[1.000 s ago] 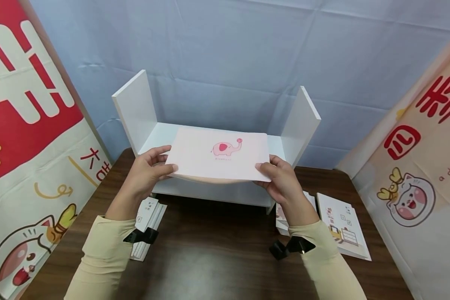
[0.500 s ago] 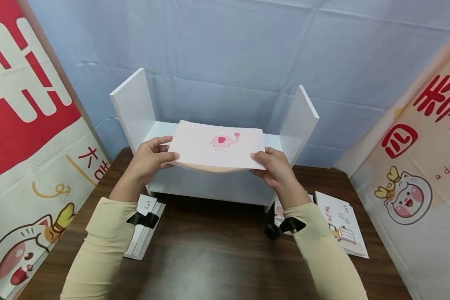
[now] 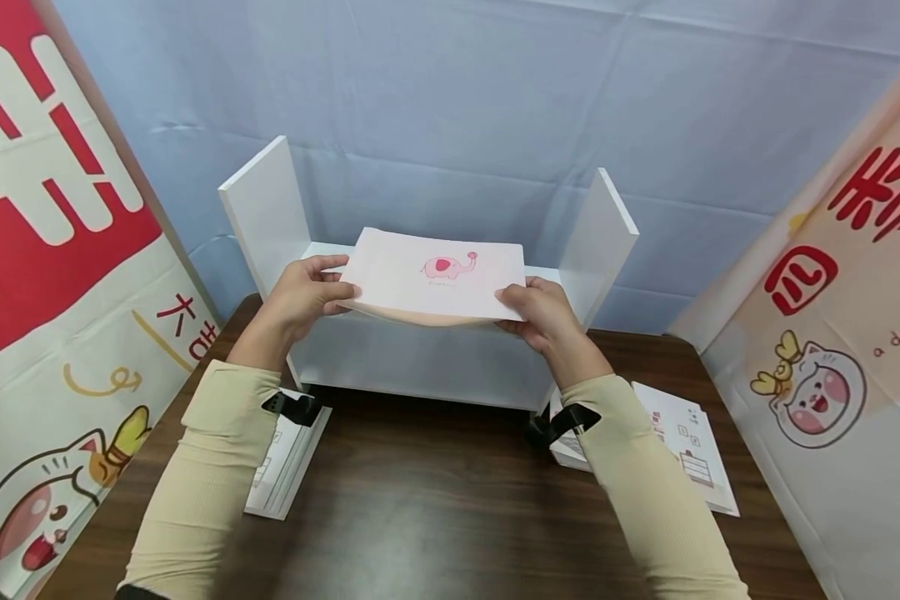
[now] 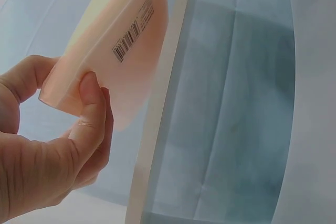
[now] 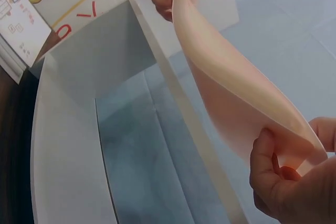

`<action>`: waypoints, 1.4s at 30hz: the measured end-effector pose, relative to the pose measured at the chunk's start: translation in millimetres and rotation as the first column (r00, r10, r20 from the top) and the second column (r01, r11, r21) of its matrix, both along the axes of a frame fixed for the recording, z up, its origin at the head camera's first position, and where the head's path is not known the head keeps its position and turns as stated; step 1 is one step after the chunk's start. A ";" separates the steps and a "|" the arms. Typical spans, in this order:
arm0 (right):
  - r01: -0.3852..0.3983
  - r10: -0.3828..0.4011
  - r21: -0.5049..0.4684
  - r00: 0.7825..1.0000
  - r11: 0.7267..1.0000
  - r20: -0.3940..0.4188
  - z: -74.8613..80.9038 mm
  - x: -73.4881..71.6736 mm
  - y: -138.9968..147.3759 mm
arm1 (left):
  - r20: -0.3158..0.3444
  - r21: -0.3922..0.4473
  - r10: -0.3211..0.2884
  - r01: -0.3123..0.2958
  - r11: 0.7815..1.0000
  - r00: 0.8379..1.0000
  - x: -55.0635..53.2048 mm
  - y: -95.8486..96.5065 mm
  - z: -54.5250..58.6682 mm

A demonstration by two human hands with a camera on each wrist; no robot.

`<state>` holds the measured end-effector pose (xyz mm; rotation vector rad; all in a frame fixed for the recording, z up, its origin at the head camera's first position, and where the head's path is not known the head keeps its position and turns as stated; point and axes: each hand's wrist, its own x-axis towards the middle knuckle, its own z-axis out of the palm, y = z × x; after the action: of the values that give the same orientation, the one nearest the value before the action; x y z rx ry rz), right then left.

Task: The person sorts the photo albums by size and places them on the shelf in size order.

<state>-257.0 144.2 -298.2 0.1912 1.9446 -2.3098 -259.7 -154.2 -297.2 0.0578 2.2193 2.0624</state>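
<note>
A thin pink notebook (image 3: 397,275) with an elephant on its cover is held level over the top board of a white desk shelf (image 3: 420,367). My left hand (image 3: 303,296) pinches its left end, thumb on the cover and fingers beneath. At the opposite end my right hand (image 3: 543,312) holds it the same way. The pages sag in the middle, bowing below the cover. From the left wrist, a barcode (image 4: 126,43) shows on the notebook's underside. The right wrist view shows the curved notebook (image 5: 226,87) stretched between both hands, beside the shelf board's edge.
Upright side panels (image 3: 266,212) flank the shelf top, the right panel (image 3: 600,242) close past my right hand. A stack of books (image 3: 288,467) lies at the left on the dark wooden table (image 3: 420,500). More books (image 3: 690,450) lie at the right, partly behind my sleeve.
Both hands have carried the notebook away from me, farther over the shelf top. Their grip at the two ends stays the same.
</note>
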 end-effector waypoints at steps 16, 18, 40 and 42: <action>0.035 -0.041 0.378 0.999 0.925 0.008 -0.2 -21.5 3.7 | -0.015 -0.297 0.011 -0.015 0.955 1.000 -19.5 10.7 8.2; 0.030 -0.036 0.463 0.999 0.886 0.005 1.7 -21.9 4.0 | -0.008 -0.328 0.022 -0.023 0.944 1.000 -21.4 11.0 8.8; -0.035 0.084 0.892 0.996 0.451 -0.004 18.3 -30.7 7.1 | -0.137 -0.630 0.007 -0.093 0.771 0.990 -27.8 8.1 10.9; -0.047 0.088 0.889 0.996 0.456 0.007 20.1 -29.9 8.1 | -0.158 -0.641 -0.002 -0.101 0.761 0.987 -27.0 7.9 12.1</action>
<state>-286.9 152.3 -278.1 0.1338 2.9136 -0.9695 -286.7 -146.3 -285.2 0.0952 2.9256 1.2157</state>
